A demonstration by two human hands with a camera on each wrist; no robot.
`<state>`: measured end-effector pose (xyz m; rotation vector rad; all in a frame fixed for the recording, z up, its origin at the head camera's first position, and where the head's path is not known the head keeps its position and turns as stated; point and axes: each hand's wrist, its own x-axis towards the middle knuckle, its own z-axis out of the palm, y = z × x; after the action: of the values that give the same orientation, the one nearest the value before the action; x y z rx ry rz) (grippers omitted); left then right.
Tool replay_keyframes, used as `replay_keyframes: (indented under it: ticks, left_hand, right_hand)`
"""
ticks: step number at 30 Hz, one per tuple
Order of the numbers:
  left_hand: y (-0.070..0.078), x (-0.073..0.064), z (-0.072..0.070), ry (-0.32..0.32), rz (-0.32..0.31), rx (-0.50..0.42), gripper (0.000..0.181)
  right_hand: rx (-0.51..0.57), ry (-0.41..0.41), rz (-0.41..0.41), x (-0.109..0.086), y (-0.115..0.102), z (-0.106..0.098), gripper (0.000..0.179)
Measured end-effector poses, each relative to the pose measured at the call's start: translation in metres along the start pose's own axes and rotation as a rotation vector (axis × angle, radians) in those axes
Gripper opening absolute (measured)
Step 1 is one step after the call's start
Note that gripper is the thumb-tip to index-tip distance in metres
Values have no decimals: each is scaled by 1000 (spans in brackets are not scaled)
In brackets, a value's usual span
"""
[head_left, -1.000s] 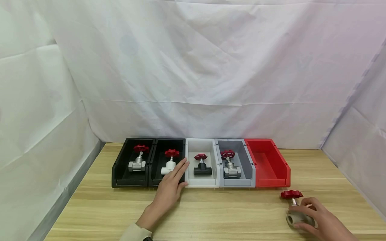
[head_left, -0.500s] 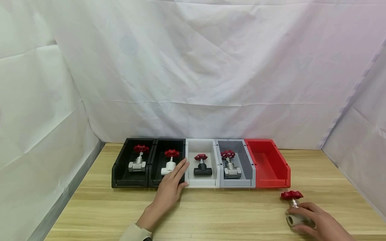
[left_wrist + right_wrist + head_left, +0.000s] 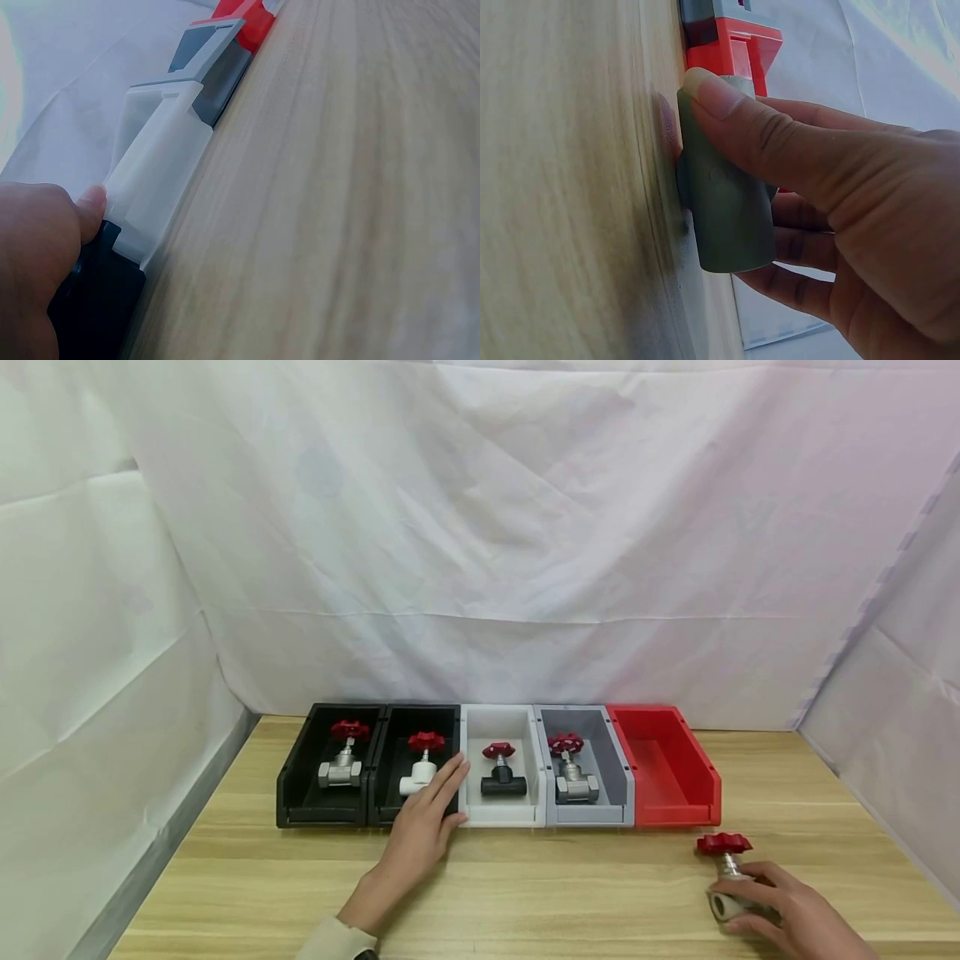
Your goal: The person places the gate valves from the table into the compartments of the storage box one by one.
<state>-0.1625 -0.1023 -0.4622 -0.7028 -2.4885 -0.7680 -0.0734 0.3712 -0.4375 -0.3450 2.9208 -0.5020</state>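
Note:
At the front right, a valve (image 3: 731,889) with a grey-green body and a red handwheel is on the wooden table. My right hand (image 3: 787,910) grips its body; the right wrist view has the thumb (image 3: 724,97) across the tubular body (image 3: 731,202) and fingers behind it. My left hand (image 3: 423,827) rests on the front of the second black bin (image 3: 382,814) and the white bin (image 3: 502,817), its fingers extended. In the left wrist view the thumb (image 3: 91,204) touches where these two bins meet. The left hand partly covers a white valve (image 3: 417,777).
Other bins in the row are a black one (image 3: 326,816) with a metal valve (image 3: 341,770), a grey one (image 3: 592,816) with another metal valve (image 3: 576,785), and a red one (image 3: 656,777). A black valve (image 3: 502,783) sits in the white bin. White cloth (image 3: 525,527) hangs behind.
My right hand has shifted slightly to the left on the valve body, its index finger lying flatter. The valve stays nearly in place, and my left hand has not visibly moved.

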Motion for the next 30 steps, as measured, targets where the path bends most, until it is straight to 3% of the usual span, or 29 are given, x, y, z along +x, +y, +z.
replay_keyframes:
  ticks: [10,30]
  left_hand:
    - [-1,0,1,10,13,8,77]
    - [0,0,1,6,10,10,76]
  right_hand:
    - [-93,32,-86,-1,2,-1,44]
    - [-151,186,-64,4,-21,-13,43]
